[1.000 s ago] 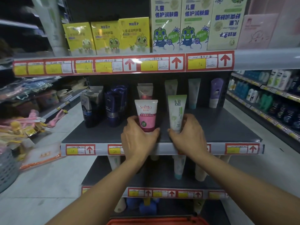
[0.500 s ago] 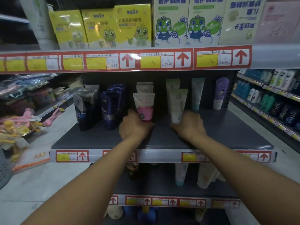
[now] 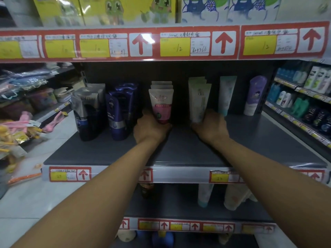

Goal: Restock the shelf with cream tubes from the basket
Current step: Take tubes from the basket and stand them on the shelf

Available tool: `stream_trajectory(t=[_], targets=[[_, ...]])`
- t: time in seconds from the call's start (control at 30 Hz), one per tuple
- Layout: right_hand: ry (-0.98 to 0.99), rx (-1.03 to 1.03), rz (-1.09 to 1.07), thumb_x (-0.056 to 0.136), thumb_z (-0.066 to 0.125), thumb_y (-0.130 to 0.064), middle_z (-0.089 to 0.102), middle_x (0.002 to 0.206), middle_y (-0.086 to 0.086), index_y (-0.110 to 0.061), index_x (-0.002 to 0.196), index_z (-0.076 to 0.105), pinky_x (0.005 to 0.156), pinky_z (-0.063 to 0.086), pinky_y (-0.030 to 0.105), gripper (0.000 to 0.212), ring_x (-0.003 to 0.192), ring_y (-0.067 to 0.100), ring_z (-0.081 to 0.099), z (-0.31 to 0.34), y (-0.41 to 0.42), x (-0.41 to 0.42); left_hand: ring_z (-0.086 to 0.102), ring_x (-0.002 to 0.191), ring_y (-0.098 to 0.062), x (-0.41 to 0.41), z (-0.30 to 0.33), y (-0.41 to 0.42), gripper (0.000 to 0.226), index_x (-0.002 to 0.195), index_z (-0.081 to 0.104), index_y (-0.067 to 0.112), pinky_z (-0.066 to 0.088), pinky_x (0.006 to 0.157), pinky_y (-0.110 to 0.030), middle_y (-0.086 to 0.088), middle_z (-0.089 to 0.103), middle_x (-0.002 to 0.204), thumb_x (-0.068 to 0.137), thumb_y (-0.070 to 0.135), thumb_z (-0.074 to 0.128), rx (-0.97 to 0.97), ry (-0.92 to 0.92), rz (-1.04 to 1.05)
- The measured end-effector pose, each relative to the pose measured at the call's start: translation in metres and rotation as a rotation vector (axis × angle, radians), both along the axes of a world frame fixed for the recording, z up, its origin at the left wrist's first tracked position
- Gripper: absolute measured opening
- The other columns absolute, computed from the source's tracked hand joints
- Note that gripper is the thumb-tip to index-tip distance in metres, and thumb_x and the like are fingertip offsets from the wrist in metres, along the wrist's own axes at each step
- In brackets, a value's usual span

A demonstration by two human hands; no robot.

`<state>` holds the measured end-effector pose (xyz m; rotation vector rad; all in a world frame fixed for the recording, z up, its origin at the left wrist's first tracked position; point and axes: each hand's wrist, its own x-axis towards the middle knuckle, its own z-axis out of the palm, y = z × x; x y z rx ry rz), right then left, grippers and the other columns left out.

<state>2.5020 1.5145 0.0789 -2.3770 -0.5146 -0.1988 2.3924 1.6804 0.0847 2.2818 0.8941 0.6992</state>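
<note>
Both my arms reach deep onto the dark middle shelf. My left hand grips the base of a pink and white cream tube, standing upright at the front of a row of like tubes. My right hand holds the bottom of a pale green and white tube, upright in front of a similar tube. The basket is out of view.
Dark blue and silver tubes stand left of my left hand. A teal-capped tube and a purple bottle stand to the right. Yellow and white boxes fill the shelf above. Lower shelves hold more tubes. Another aisle of bottles runs at right.
Both hands have pushed the two tubes from the shelf's front edge back toward the rows at the rear. The camera has moved closer to the shelf.
</note>
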Motion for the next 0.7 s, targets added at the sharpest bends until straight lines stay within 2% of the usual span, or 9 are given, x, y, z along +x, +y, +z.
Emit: stream_trajectory(t=[0.1, 0.2, 0.37, 0.53, 0.7], targets=[[-0.004, 0.035, 0.023, 0.084, 0.081, -0.043, 0.064, 0.131, 0.017, -0.008, 0.129, 0.057, 0.087, 0.059, 0.043, 0.062, 0.121, 0.039, 0.064, -0.0037, -0.0021, 0.0008, 0.066, 0.121, -0.039, 0.0003, -0.0041, -0.0008, 0.086, 0.135, 0.052, 0.017, 0.056, 0.098, -0.046, -0.013, 0.068, 0.132, 0.07, 0.06, 0.089, -0.022, -0.004, -0.026], [-0.022, 0.046, 0.02, 0.082, 0.082, -0.046, 0.065, 0.129, 0.016, -0.008, 0.127, 0.058, 0.079, 0.054, 0.034, 0.063, 0.119, 0.037, 0.065, -0.0037, -0.0017, -0.0009, 0.063, 0.124, -0.04, 0.0004, -0.0053, 0.0011, 0.091, 0.135, 0.053, 0.017, 0.055, 0.101, -0.05, -0.014, 0.066, 0.134, 0.066, 0.067, 0.083, -0.026, 0.011, -0.031], [-0.026, 0.054, 0.006, 0.087, 0.076, -0.044, 0.067, 0.118, 0.014, -0.012, 0.112, 0.056, 0.073, 0.049, 0.033, 0.045, 0.108, 0.037, 0.067, -0.0044, -0.0032, 0.0002, 0.064, 0.119, -0.041, 0.002, -0.0067, 0.0044, 0.072, 0.129, 0.057, 0.019, 0.057, 0.097, -0.05, -0.014, 0.068, 0.127, 0.075, 0.063, 0.075, -0.031, 0.001, -0.046], [-0.034, 0.042, 0.018, 0.091, 0.073, -0.042, 0.067, 0.123, 0.017, -0.006, 0.123, 0.059, 0.073, 0.043, 0.03, 0.051, 0.112, 0.038, 0.066, -0.0055, -0.0022, 0.0019, 0.068, 0.114, -0.04, 0.0032, -0.0086, 0.0062, 0.065, 0.123, 0.063, 0.021, 0.059, 0.094, -0.047, -0.013, 0.073, 0.12, 0.075, 0.063, 0.074, -0.021, -0.02, -0.05], [-0.054, 0.024, 0.017, 0.091, 0.072, -0.044, 0.067, 0.118, 0.017, -0.007, 0.119, 0.058, 0.072, 0.042, 0.033, 0.048, 0.106, 0.04, 0.065, -0.0074, -0.0007, 0.0058, 0.068, 0.115, -0.04, 0.0038, -0.0101, 0.0081, 0.065, 0.124, 0.062, 0.021, 0.058, 0.094, -0.048, -0.013, 0.072, 0.122, 0.076, 0.062, 0.078, -0.011, -0.026, -0.055]])
